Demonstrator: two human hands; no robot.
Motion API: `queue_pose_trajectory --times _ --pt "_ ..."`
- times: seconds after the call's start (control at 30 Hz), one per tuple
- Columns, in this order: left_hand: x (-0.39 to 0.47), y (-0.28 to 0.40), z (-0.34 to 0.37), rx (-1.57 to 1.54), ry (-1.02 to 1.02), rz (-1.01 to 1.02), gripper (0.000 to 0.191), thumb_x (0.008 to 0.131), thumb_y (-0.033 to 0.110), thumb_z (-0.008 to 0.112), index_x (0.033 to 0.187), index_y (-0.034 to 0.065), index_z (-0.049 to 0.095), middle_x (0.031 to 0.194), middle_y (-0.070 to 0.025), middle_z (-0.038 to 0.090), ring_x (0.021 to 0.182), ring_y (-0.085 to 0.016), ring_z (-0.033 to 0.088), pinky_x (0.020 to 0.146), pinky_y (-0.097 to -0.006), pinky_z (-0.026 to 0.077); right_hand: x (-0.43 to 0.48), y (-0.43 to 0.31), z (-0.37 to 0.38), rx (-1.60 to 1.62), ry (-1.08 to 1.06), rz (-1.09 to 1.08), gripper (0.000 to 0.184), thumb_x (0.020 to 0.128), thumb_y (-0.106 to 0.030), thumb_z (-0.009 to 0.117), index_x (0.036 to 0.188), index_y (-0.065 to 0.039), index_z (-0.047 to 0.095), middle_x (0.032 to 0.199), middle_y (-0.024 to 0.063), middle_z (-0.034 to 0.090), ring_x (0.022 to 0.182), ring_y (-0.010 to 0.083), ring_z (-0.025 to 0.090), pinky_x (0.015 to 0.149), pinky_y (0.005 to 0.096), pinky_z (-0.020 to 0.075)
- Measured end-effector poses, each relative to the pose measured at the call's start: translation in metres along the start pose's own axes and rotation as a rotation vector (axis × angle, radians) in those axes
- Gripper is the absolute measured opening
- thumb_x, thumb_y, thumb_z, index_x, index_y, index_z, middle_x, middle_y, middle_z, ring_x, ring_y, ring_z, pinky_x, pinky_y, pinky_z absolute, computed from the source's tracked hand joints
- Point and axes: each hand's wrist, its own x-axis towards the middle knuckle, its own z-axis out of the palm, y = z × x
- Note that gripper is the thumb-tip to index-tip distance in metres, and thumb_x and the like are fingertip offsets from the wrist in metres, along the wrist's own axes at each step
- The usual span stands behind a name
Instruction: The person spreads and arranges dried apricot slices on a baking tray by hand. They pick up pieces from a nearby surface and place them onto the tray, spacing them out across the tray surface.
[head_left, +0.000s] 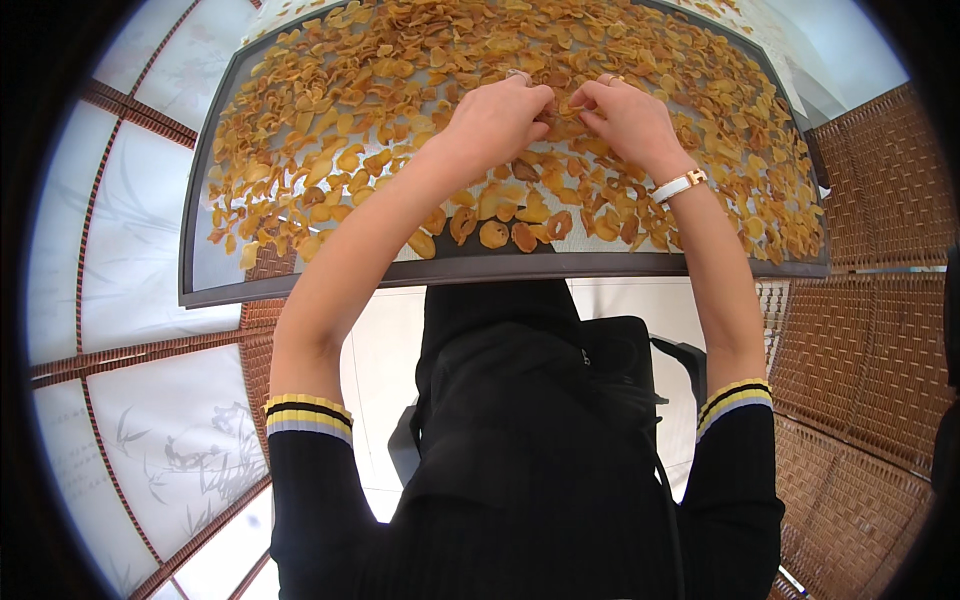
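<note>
Dried yellow-brown slices (493, 234), some ring-shaped, lie spread over a framed mesh screen (217, 274) before me. My left hand (501, 112) is over the middle of the slices, its fingers curled down and a ring on one finger. Just to its right, my right hand (634, 120) bends inward with thumb and forefinger close together among the slices. The fingertips of the two hands face each other across a small gap. Whether either hand pinches a slice is hidden or too small to tell. The slices lie thickest at the far side and more scattered towards the near edge.
The screen's dark frame (480, 271) runs across just in front of my lap. On the left stands a folding screen (150, 240) with pale painted panels. Woven brown panels (870, 345) stand on the right. A black chair armrest (682, 356) shows beside me.
</note>
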Motion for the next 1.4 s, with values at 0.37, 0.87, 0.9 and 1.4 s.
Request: queue_pose_trajectory --times 0.37,0.87,0.9,1.4 --pt "-0.006 -0.025 -0.009 -0.143 0.076 -0.039 0.016 0.083 0.019 0.062 0.089 0.0035 0.062 0.082 -0.0103 0.060 0.077 -0.023 0.059 0.068 -0.0337 0.047 -0.011 -0.014 -0.021 0.172 -0.183 0.074 0.014 0.081 -0.020 0.057 0.092 -0.012 0.062 0.084 0.0043 0.063 0.084 0.0238 0.060 0.069 0.0370 0.0477" --pt "-0.013 -0.021 -0.026 -0.479 0.046 -0.261 0.022 0.083 0.024 0.060 0.079 0.0030 0.066 0.064 -0.0068 0.061 0.061 -0.017 0.059 0.059 -0.0303 0.046 -0.002 -0.035 -0.007 0.132 -0.078 -0.024 0.017 0.081 -0.022 0.062 0.096 -0.015 0.061 0.092 0.0044 0.059 0.084 0.0233 0.060 0.072 0.0362 0.0482" --pt "-0.014 -0.021 -0.027 -0.494 0.057 -0.266 0.022 0.083 0.024 0.060 0.079 0.0029 0.066 0.063 -0.0065 0.061 0.060 -0.016 0.058 0.058 -0.0299 0.046 -0.001 -0.034 -0.005 0.131 -0.084 -0.026 0.017 0.081 -0.022 0.063 0.095 -0.015 0.061 0.091 0.0043 0.059 0.084 0.0232 0.060 0.072 0.0363 0.0481" --pt "-0.016 -0.016 -0.014 -0.172 0.049 -0.104 0.027 0.084 0.031 0.062 0.099 0.0091 0.063 0.085 -0.0072 0.060 0.073 -0.018 0.060 0.067 -0.0304 0.049 -0.001 -0.019 -0.016 0.226 -0.053 0.149 0.018 0.078 -0.026 0.065 0.082 -0.009 0.063 0.081 0.0044 0.061 0.079 0.0214 0.060 0.067 0.0355 0.0464"
